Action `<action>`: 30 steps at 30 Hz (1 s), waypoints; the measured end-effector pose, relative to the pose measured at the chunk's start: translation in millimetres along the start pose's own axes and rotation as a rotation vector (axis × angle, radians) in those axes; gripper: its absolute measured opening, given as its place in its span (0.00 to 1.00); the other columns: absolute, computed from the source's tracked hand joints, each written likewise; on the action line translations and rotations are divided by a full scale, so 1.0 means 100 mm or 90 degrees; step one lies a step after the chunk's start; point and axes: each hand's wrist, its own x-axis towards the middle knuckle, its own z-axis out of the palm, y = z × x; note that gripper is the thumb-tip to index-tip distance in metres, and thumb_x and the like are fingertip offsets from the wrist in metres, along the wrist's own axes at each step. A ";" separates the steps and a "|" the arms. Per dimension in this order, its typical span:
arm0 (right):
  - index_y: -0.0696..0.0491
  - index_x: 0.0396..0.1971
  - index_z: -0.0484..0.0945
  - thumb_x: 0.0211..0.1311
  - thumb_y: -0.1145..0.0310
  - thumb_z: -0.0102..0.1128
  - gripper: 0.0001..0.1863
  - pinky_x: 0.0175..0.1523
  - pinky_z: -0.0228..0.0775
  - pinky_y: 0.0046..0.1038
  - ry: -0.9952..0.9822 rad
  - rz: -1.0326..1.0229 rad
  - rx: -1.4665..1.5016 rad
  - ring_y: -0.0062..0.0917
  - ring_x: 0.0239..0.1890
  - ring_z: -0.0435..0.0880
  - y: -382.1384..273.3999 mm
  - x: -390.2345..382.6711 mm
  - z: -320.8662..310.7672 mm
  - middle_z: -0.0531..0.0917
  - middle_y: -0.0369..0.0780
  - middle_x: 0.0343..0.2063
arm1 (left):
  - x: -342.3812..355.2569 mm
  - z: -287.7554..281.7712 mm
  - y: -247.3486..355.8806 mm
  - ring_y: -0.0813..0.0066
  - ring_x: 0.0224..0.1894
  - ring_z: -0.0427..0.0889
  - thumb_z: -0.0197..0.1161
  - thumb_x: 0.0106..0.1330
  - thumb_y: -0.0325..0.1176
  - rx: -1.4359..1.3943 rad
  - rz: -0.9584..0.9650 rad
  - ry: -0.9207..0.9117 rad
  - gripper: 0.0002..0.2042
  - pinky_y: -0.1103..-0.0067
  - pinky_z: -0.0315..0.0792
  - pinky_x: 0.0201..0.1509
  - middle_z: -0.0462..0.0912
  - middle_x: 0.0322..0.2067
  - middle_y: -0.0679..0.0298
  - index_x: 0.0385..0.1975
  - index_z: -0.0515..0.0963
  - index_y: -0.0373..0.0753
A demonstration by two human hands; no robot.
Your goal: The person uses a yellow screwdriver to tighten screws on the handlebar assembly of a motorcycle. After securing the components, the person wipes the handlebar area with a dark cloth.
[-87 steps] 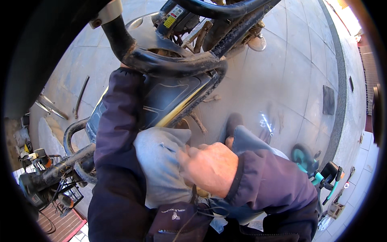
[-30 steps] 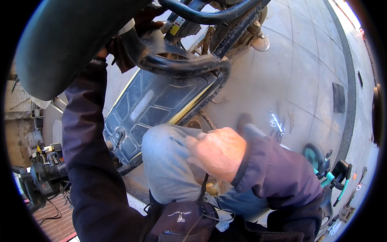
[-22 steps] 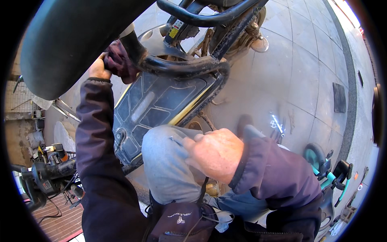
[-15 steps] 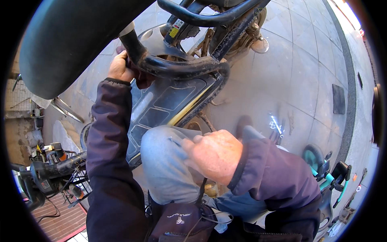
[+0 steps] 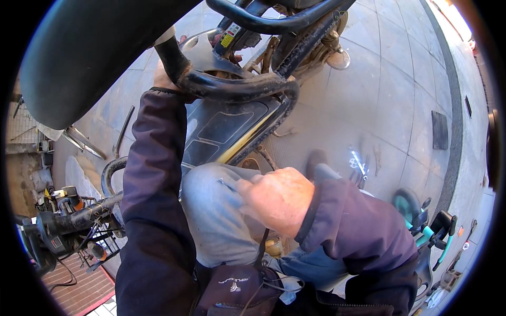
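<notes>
A two-wheeler with a black tubular frame (image 5: 232,89) and a dark footboard (image 5: 226,124) with a yellow edge stands in front of me. My left hand (image 5: 163,78) reaches in behind the bent tube, beneath the long black seat (image 5: 100,58). Its fingers are hidden there, so its grip does not show. A bit of dark red cloth (image 5: 183,39) peeks out beyond the tube. My right hand (image 5: 276,200) rests at my bent knee (image 5: 211,205), its fingers curled in and nothing visible in them.
At left is a handlebar (image 5: 79,218) with cables, above a red-brown striped mat (image 5: 79,284). A shiny wrench (image 5: 359,164) lies on the paved floor to the right. Beyond it are a dark flat plate (image 5: 439,130) and a teal wheeled thing (image 5: 407,205).
My left hand has moved right and farther in behind the tube. The dark red cloth it held below the tube is now mostly hidden. My right hand has hardly moved.
</notes>
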 end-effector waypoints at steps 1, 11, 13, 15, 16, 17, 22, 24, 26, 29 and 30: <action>0.62 0.30 0.76 0.48 0.75 0.54 0.09 0.37 0.74 0.38 -0.003 0.001 -0.002 0.43 0.31 0.83 0.01 0.00 0.00 0.81 0.51 0.23 | 0.01 0.01 -0.01 0.64 0.47 0.77 0.48 0.70 0.34 -0.050 -0.018 0.008 0.14 0.68 0.70 0.55 0.76 0.47 0.55 0.50 0.69 0.33; 0.62 0.29 0.77 0.46 0.75 0.57 0.09 0.38 0.74 0.37 -0.007 0.001 -0.007 0.42 0.32 0.83 -0.01 0.07 0.05 0.81 0.51 0.23 | 0.12 -0.11 0.06 0.62 0.47 0.77 0.48 0.71 0.37 -0.307 -0.148 0.034 0.16 0.66 0.71 0.54 0.76 0.47 0.54 0.52 0.68 0.34; 0.62 0.30 0.77 0.47 0.74 0.56 0.09 0.39 0.74 0.37 -0.051 0.007 -0.017 0.42 0.32 0.83 0.01 0.11 0.04 0.81 0.51 0.23 | 0.13 -0.11 0.03 0.61 0.47 0.77 0.49 0.71 0.38 -0.334 -0.164 0.044 0.16 0.66 0.71 0.54 0.76 0.47 0.54 0.53 0.67 0.35; 0.60 0.33 0.73 0.55 0.68 0.56 0.11 0.36 0.73 0.39 -0.050 -0.012 -0.016 0.45 0.30 0.81 0.07 0.11 0.07 0.80 0.50 0.23 | 0.16 -0.08 0.01 0.61 0.47 0.77 0.49 0.71 0.38 -0.364 -0.177 0.053 0.17 0.66 0.71 0.54 0.76 0.47 0.54 0.53 0.67 0.35; 0.58 0.34 0.71 0.58 0.64 0.56 0.12 0.35 0.72 0.40 -0.050 -0.023 -0.015 0.46 0.29 0.80 0.10 0.12 0.09 0.79 0.50 0.24 | 0.17 -0.07 0.01 0.61 0.46 0.77 0.49 0.71 0.39 -0.379 -0.183 0.059 0.17 0.66 0.72 0.54 0.76 0.47 0.54 0.53 0.67 0.35; 0.58 0.34 0.72 0.58 0.64 0.57 0.12 0.35 0.72 0.40 -0.037 -0.016 -0.016 0.47 0.29 0.80 0.10 0.13 0.11 0.79 0.50 0.24 | 0.17 -0.07 -0.01 0.61 0.46 0.77 0.49 0.71 0.39 -0.391 -0.189 0.065 0.17 0.65 0.72 0.53 0.76 0.47 0.54 0.53 0.67 0.35; 0.57 0.34 0.71 0.57 0.64 0.59 0.13 0.35 0.72 0.41 -0.004 0.014 -0.020 0.47 0.29 0.80 0.09 0.11 0.09 0.79 0.50 0.24 | 0.10 -0.07 -0.05 0.60 0.46 0.77 0.49 0.71 0.40 -0.459 -0.216 0.090 0.18 0.65 0.72 0.53 0.76 0.47 0.54 0.54 0.66 0.35; 0.57 0.34 0.71 0.57 0.64 0.59 0.12 0.35 0.72 0.41 0.000 0.006 -0.021 0.46 0.29 0.80 0.09 0.09 0.07 0.79 0.50 0.24 | 0.00 -0.12 0.03 0.59 0.46 0.77 0.49 0.72 0.41 -0.459 -0.222 0.087 0.19 0.64 0.72 0.53 0.76 0.47 0.54 0.55 0.66 0.36; 0.57 0.34 0.71 0.57 0.65 0.58 0.12 0.34 0.72 0.41 0.002 0.005 -0.014 0.46 0.30 0.80 0.09 0.05 0.05 0.79 0.50 0.24 | -0.06 -0.10 0.10 0.60 0.44 0.78 0.50 0.71 0.41 -0.453 -0.234 0.055 0.19 0.64 0.73 0.50 0.77 0.45 0.54 0.54 0.67 0.35; 0.59 0.33 0.73 0.54 0.67 0.57 0.11 0.36 0.72 0.40 0.009 0.014 0.005 0.45 0.31 0.81 0.11 -0.01 0.03 0.80 0.50 0.24 | -0.25 -0.08 0.18 0.65 0.36 0.78 0.53 0.68 0.33 -0.364 -0.216 0.032 0.11 0.69 0.75 0.43 0.77 0.35 0.58 0.43 0.70 0.32; 0.61 0.32 0.74 0.52 0.70 0.57 0.10 0.37 0.73 0.39 0.016 0.016 0.008 0.45 0.31 0.82 0.12 -0.03 0.02 0.80 0.51 0.24 | -0.30 -0.07 0.19 0.66 0.35 0.78 0.54 0.67 0.31 -0.335 -0.210 0.010 0.09 0.70 0.76 0.42 0.77 0.33 0.59 0.41 0.71 0.32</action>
